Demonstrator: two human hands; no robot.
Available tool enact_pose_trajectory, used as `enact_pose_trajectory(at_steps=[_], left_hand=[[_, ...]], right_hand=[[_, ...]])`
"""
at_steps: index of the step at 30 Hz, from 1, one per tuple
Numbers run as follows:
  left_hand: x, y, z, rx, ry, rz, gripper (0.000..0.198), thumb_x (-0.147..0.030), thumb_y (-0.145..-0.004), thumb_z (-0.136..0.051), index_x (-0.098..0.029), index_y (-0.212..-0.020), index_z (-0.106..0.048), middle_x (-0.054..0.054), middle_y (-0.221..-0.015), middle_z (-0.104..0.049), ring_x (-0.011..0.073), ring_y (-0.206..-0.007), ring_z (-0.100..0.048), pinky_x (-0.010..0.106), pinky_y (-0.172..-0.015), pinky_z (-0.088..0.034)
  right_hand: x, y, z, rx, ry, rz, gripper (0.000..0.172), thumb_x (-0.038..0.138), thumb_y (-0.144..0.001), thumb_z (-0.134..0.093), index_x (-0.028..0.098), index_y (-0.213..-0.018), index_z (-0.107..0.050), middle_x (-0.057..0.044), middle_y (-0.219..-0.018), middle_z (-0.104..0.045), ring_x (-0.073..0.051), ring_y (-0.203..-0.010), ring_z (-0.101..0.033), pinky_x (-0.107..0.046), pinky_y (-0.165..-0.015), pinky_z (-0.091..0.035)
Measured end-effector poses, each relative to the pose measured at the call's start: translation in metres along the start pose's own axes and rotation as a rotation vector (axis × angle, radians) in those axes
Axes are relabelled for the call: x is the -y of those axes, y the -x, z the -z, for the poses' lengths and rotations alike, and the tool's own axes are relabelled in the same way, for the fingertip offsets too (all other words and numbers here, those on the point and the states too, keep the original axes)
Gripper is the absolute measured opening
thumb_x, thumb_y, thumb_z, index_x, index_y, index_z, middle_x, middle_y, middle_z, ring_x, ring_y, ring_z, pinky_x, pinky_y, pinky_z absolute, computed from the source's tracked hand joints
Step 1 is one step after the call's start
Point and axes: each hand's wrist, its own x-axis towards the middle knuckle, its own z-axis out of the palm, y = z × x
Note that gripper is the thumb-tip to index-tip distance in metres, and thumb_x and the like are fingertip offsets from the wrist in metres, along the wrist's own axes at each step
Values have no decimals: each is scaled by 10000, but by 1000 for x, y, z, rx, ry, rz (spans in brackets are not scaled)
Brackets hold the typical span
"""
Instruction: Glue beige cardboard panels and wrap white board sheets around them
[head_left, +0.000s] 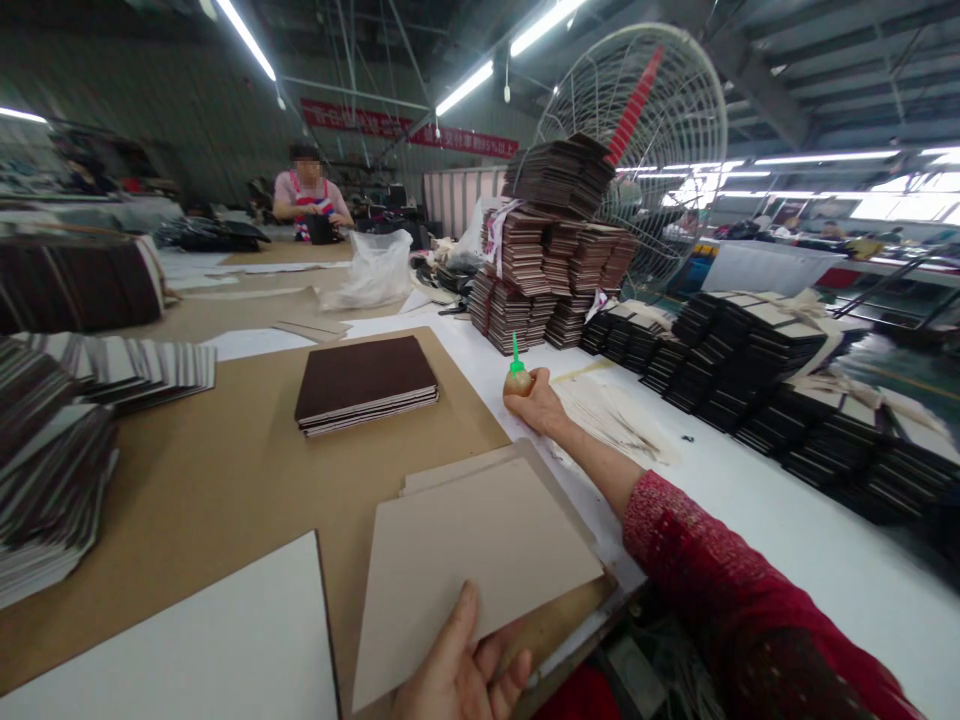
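Note:
My left hand point(457, 665) grips the near edge of a flat beige sheet point(472, 550), thumb on top and some fingers curled below. The sheet is tilted over another beige sheet point(555, 490) at the front of the table. Farther off, my right hand point(538, 402) is closed around a small squeeze bottle point(517, 382) with a green pointed nozzle standing upright. To the left of that bottle lies a neat stack of dark brown panels point(367, 375). A large white panel with a dark edge point(225, 640) occupies the near left.
Loose brown and white pieces point(52, 480) are heaped at left. Tall brown bundles point(547, 260) stand behind my right hand, before a large wire-caged fan point(675, 130). Black bundles point(750, 370) line the right side. A person point(309, 195) works across the table.

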Motion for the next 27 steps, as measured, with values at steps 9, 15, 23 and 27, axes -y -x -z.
enact_pose_trajectory(at_steps=[9,15,23,27], left_hand=[[2,-1,-21,111,76,7,315,-236,-878,-609,-162,-1172,-525,129,-1246,-618,205,-951,-679,279,-648,-562],[4,2,-7,176,125,46,337,-219,-850,-642,-176,-1163,-525,101,-1354,-546,228,-1115,-615,290,-715,-551],[0,-2,-7,248,89,99,395,-427,-932,-478,-150,-1204,-547,94,-1414,-496,199,-1111,-602,286,-718,-536],[-1,6,-4,349,-94,196,553,-582,-887,-452,-100,-1118,-595,170,-1229,-630,232,-961,-670,301,-663,-530]], right_hand=[[26,73,61,289,-492,74,361,450,-799,-600,256,-1081,-486,-25,-1041,-633,-185,-859,-634,-347,-735,-538],[15,111,86,368,-795,-109,303,439,-793,-695,247,-1010,-608,-27,-963,-671,-193,-786,-641,-320,-684,-539],[20,131,80,448,-927,-301,394,510,-834,-603,221,-1094,-663,-87,-1074,-700,-286,-899,-674,-435,-731,-554],[26,137,73,429,-902,-246,314,421,-802,-677,255,-1068,-644,-53,-1002,-697,-233,-831,-660,-303,-598,-513]])
